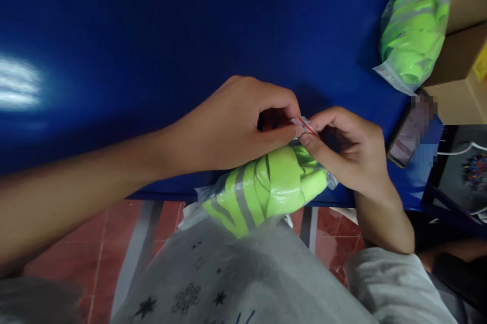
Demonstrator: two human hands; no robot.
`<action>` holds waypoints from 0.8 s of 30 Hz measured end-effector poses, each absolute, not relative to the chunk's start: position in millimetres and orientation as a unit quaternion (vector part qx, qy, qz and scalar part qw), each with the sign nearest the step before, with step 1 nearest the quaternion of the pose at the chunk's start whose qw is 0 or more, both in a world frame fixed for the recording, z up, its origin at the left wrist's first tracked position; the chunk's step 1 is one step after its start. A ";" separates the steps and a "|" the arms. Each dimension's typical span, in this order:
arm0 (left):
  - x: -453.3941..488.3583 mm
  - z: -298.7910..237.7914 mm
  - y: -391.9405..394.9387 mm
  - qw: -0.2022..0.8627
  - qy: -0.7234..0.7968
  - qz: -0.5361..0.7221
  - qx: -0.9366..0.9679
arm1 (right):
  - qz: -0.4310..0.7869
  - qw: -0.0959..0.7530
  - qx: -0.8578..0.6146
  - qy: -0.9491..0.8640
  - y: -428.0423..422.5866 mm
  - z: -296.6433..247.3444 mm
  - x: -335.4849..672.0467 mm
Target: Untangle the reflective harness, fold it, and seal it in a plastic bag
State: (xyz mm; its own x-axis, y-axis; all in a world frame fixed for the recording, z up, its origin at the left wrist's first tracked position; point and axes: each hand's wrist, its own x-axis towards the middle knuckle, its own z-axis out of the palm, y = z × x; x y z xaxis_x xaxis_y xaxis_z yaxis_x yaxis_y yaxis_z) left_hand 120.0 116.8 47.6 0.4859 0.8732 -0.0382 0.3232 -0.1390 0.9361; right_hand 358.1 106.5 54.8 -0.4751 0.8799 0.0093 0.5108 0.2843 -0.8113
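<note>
A clear zip bag [266, 187] stuffed with folded neon-green fabric with grey reflective stripes rests at the near edge of the blue table [171, 35], partly over my lap. My left hand [236, 126] pinches the bag's red-lined seal strip between thumb and fingers. My right hand [346, 149] pinches the same strip from the other side, fingertips almost touching the left hand's. Both hands are closed on the top of the bag.
A second filled bag of neon-green fabric [414, 30] lies at the table's far right corner against cardboard boxes [464, 75]. A phone [409, 134] sits at the table's right edge. Red floor tiles [99, 248] and table legs show below.
</note>
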 end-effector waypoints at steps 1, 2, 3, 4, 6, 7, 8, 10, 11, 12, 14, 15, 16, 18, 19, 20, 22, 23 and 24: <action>119.5 48.2 116.6 0.496 0.428 0.277 0.703 | 0.396 0.239 -0.451 -0.764 107.0 55.2 358.2; 119.0 49.0 116.4 0.497 0.430 0.280 0.700 | 0.400 0.240 -0.450 -0.762 107.6 55.7 358.8; 118.6 49.9 116.3 0.499 0.430 0.289 0.695 | 0.402 0.240 -0.449 -0.761 108.2 56.1 359.7; 118.1 50.8 116.2 0.500 0.428 0.299 0.691 | 0.402 0.240 -0.451 -0.760 108.7 56.4 360.8; 117.8 51.7 116.4 0.501 0.427 0.310 0.686 | 0.396 0.243 -0.459 -0.757 109.2 56.6 363.0; 117.9 51.6 116.7 0.503 0.430 0.309 0.683 | 0.393 0.250 -0.462 -0.755 109.0 56.3 363.7; 118.2 51.1 117.0 0.506 0.432 0.307 0.681 | 0.392 0.257 -0.463 -0.752 108.6 55.9 363.9; 119.2 49.4 117.8 0.518 0.427 0.304 0.676 | 0.389 0.269 -0.464 -0.750 107.1 55.0 363.1; 119.8 48.4 118.1 0.525 0.420 0.303 0.675 | 0.386 0.272 -0.463 -0.750 106.1 54.8 362.1; 120.2 47.6 118.3 0.529 0.412 0.303 0.678 | 0.383 0.271 -0.462 -0.753 105.0 54.9 361.0; 120.6 46.7 118.2 0.525 0.396 0.308 0.687 | 0.379 0.264 -0.461 -0.758 103.3 56.2 359.3; 120.5 46.7 117.8 0.520 0.389 0.315 0.692 | 0.380 0.262 -0.461 -0.758 102.8 57.6 359.1; 120.2 46.9 117.4 0.516 0.385 0.321 0.695 | 0.384 0.261 -0.462 -0.756 102.8 59.3 359.6; 119.1 47.8 116.4 0.509 0.389 0.328 0.694 | 0.402 0.258 -0.468 -0.743 104.3 63.6 362.3; 118.3 48.2 116.2 0.505 0.401 0.330 0.689 | 0.416 0.252 -0.471 -0.736 105.8 65.7 364.3; 117.4 48.6 116.2 0.496 0.415 0.336 0.685 | 0.428 0.244 -0.472 -0.731 107.6 67.7 366.6; 115.2 49.0 117.0 0.466 0.451 0.352 0.675 | 0.438 0.236 -0.475 -0.726 111.5 70.6 370.7; 114.1 49.1 117.6 0.448 0.465 0.363 0.672 | 0.433 0.241 -0.478 -0.725 113.2 71.2 372.2; 113.0 49.3 118.2 0.432 0.477 0.369 0.670 | 0.423 0.251 -0.483 -0.724 114.6 71.3 373.2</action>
